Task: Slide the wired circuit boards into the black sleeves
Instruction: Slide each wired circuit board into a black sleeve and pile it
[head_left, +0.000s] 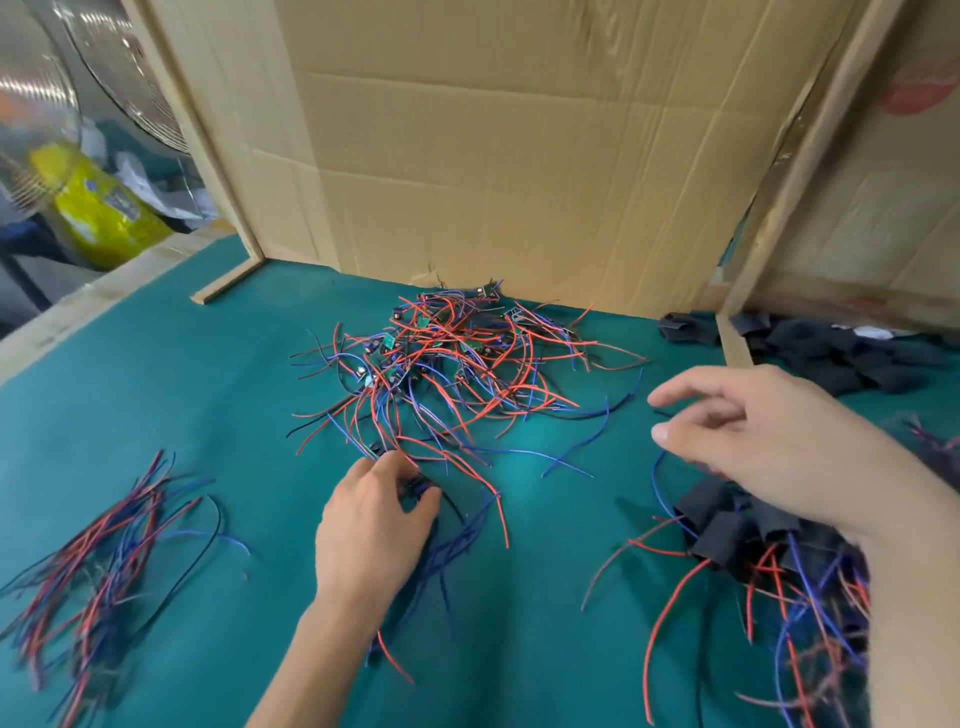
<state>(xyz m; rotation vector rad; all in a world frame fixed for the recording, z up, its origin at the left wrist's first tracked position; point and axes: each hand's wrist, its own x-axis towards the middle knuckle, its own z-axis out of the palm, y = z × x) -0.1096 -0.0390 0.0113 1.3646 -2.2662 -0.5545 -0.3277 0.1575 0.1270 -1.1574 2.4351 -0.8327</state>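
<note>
A tangled pile of wired circuit boards (447, 358) with red, blue and black leads lies mid-table against the cardboard wall. At the pile's near edge my left hand (374, 525) pinches a small dark board with wires trailing under the palm. My right hand (769, 441) hovers to the right, fingers loosely spread and holding nothing, above a heap of boards in black sleeves (727, 525). Loose empty black sleeves (841, 353) lie at the far right beyond a wooden strip.
The green felt table (218, 395) carries a bundle of loose wires (104, 561) at the near left. A cardboard wall (519, 156) closes the back; wooden posts (769, 218) stand at both sides. A fan and a yellow bag (98, 213) sit past the left edge.
</note>
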